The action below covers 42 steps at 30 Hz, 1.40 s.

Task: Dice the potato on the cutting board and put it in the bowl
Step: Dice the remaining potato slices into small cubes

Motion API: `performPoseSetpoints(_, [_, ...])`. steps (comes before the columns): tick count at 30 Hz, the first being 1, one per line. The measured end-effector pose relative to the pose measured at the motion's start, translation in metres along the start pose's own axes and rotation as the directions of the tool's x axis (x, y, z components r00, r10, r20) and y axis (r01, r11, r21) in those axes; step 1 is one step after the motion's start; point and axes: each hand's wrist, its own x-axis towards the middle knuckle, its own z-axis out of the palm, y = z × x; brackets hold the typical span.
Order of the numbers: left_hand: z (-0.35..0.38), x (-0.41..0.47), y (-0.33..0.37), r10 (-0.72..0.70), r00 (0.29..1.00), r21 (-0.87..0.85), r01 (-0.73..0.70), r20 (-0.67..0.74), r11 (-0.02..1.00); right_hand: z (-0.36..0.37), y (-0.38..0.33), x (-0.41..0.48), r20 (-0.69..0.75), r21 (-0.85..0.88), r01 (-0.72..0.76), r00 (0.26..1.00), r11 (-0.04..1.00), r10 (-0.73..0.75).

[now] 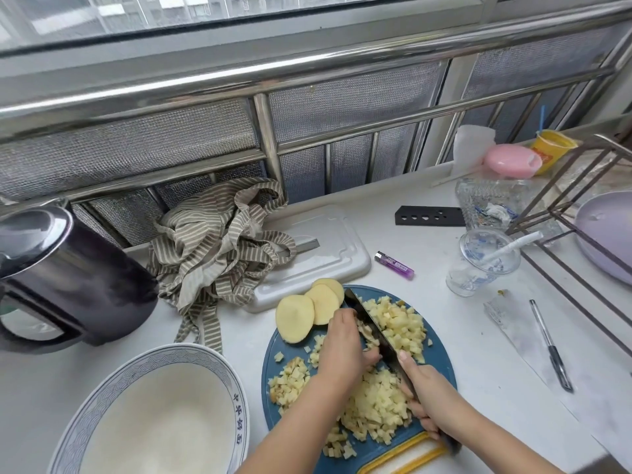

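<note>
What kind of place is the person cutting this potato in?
Probably a home cooking corner on an enclosed balcony: a steel railing and window run behind the white counter, which holds an electric kettle, a bowl and a cutting board with diced potato.

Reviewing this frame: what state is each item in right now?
bowl: empty, no potato in it yet
potato slices: three, uncut, at far edge of cutting board
diced potato: heaped on the board
knife: blade down on the board
left hand: holding potato strips beside the blade
right hand: gripping knife handle
electric kettle: lid shut
</note>
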Motion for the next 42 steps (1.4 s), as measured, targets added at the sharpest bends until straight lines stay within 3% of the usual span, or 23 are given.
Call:
performPoseSetpoints(5, [0.008, -0.004, 0.008, -0.063, 0.997, -0.022, 0.063, -0.039, 0.998, -0.008, 0.009, 0.0, 0.069, 0.124, -0.053, 0.997, 0.991, 0.045])
performPoseSetpoints(11, [0.012, -0.004, 0.017, -0.197, 0.975, -0.041, 0.194, -0.101, 0.98, -0.009, 0.017, 0.006, 0.065, 0.105, -0.023, 0.998, 0.994, 0.017])
performPoseSetpoints(16, [0.01, -0.008, 0.027, -0.172, 0.98, -0.037, 0.169, -0.1, 0.985, -0.017, 0.022, 0.01, 0.101, 0.095, -0.012, 0.995, 0.995, 0.002])
performPoseSetpoints(21, [0.016, -0.014, 0.034, -0.226, 0.96, -0.142, 0.204, -0.163, 0.969, -0.02, 0.022, 0.01, 0.141, 0.142, -0.009, 0.99, 0.99, -0.011])
performPoseSetpoints(24, [0.015, -0.014, 0.037, -0.197, 0.963, -0.084, 0.184, -0.183, 0.979, -0.018, 0.023, 0.011, 0.125, 0.111, 0.023, 0.991, 0.994, -0.037])
performPoseSetpoints(28, [0.016, -0.024, 0.032, -0.054, 0.996, 0.198, 0.068, -0.077, 0.978, -0.018, 0.021, 0.01, 0.11, 0.057, 0.067, 0.991, 0.996, -0.073])
performPoseSetpoints(30, [0.016, -0.029, 0.03, -0.062, 0.996, 0.196, 0.073, -0.06, 0.978, -0.02, 0.017, 0.008, 0.125, 0.057, 0.077, 0.989, 0.995, -0.083])
performPoseSetpoints(33, [0.01, -0.036, 0.033, -0.087, 0.988, 0.112, 0.101, -0.125, 0.988, -0.028, 0.012, 0.003, 0.187, 0.094, 0.074, 0.978, 0.993, -0.09])
performPoseSetpoints(37, [-0.008, -0.043, 0.044, -0.091, 0.939, -0.029, 0.086, -0.331, 0.996, -0.041, 0.003, -0.016, 0.24, 0.106, 0.097, 0.963, 0.99, -0.121])
performPoseSetpoints(39, [-0.022, -0.042, 0.05, -0.002, 0.902, -0.028, -0.011, -0.432, 1.0, -0.049, -0.003, -0.026, 0.235, -0.006, 0.181, 0.956, 0.983, -0.175])
performPoseSetpoints(40, [-0.03, -0.04, 0.055, 0.053, 0.897, -0.012, -0.064, -0.44, 0.998, -0.053, -0.005, -0.029, 0.216, -0.141, 0.263, 0.949, 0.954, -0.229])
performPoseSetpoints(42, [-0.044, -0.038, 0.063, 0.14, 0.939, 0.062, -0.127, -0.315, 0.99, -0.06, -0.009, -0.034, 0.212, -0.421, 0.403, 0.915, 0.813, -0.344])
